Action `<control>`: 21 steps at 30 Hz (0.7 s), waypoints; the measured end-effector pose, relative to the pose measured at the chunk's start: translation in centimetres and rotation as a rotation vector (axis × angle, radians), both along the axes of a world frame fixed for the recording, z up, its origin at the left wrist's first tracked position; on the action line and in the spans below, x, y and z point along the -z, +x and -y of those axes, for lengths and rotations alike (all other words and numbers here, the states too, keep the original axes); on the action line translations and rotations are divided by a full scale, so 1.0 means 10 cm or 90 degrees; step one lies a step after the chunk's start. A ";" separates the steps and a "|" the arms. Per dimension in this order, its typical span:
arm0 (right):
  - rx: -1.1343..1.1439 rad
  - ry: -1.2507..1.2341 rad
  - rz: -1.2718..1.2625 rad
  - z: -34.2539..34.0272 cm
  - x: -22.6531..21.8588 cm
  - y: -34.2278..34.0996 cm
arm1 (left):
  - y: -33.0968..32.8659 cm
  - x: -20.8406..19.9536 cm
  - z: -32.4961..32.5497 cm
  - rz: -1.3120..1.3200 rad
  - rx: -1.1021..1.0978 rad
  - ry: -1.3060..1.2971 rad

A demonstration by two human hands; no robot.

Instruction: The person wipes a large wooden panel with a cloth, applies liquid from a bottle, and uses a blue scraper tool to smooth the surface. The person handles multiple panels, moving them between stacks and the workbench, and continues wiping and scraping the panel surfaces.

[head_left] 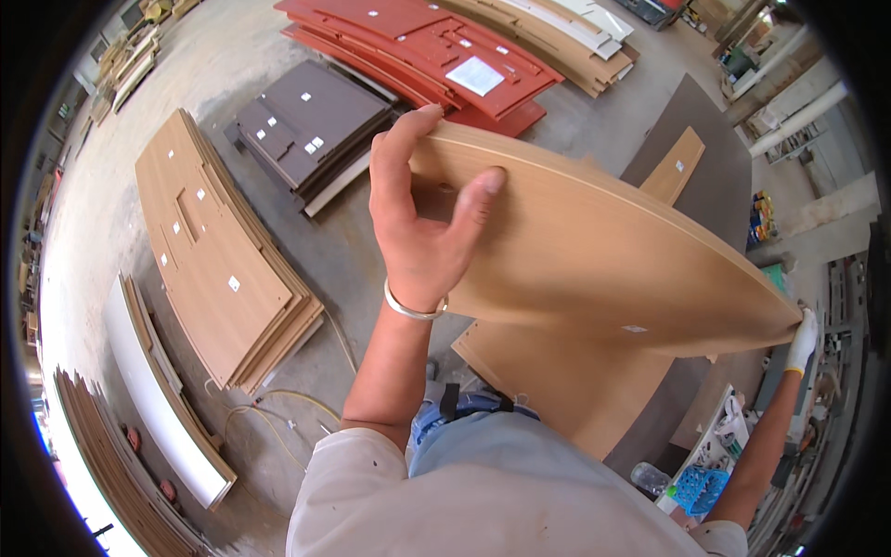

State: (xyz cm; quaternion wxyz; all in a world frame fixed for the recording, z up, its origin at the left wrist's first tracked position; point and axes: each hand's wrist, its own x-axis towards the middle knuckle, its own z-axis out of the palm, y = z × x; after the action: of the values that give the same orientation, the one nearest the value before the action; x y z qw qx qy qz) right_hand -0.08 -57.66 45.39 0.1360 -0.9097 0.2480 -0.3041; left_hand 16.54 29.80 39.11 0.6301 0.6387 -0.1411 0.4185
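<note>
A long light-brown wood-grain panel [594,241] is held up on edge in front of me, tilted and spanning from the middle to the right. My left hand [418,218], bare with a pale bracelet at the wrist, grips its left end, with the thumb on the near face and the fingers over the top edge. At the far right end, my right hand [805,343], in a white glove, is closed on the panel's corner; the fingers beyond it are hidden. Below lies another wood-grain panel [566,385], partly covered by the raised one.
Stacks of panels stand on the concrete floor: wood-grain [218,278], dark brown [320,116], red [418,46] and a white-faced one [162,390]. A dark board [691,121] bears a narrow wooden strip [676,167]. A blue basket [698,489] and a clear bottle [649,478] sit at lower right. A yellowish hose [278,395] crosses the floor.
</note>
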 end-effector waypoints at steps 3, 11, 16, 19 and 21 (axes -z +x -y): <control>-0.064 -0.032 0.010 -0.63 0.23 0.25 | -0.04 0.01 0.03 0.057 -0.034 0.050; -0.072 -0.118 0.017 -1.72 0.23 0.48 | -0.20 -0.01 -0.07 -0.006 -0.016 0.103; -0.047 -0.169 0.105 -1.85 0.28 0.33 | -0.37 -0.13 -0.13 -0.038 0.000 0.084; -0.078 -0.118 0.031 -2.09 0.21 0.20 | -0.43 -0.17 -0.16 -0.041 0.045 0.019; -0.101 -0.081 0.063 -2.18 0.17 0.11 | -0.46 -0.21 -0.18 -0.049 0.059 -0.036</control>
State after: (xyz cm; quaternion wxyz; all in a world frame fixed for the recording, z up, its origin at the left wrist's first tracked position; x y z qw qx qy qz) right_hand 1.00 -35.89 43.64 0.1140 -0.9171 0.1484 -0.3520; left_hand 11.93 31.56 41.19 0.6715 0.6290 -0.1343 0.3680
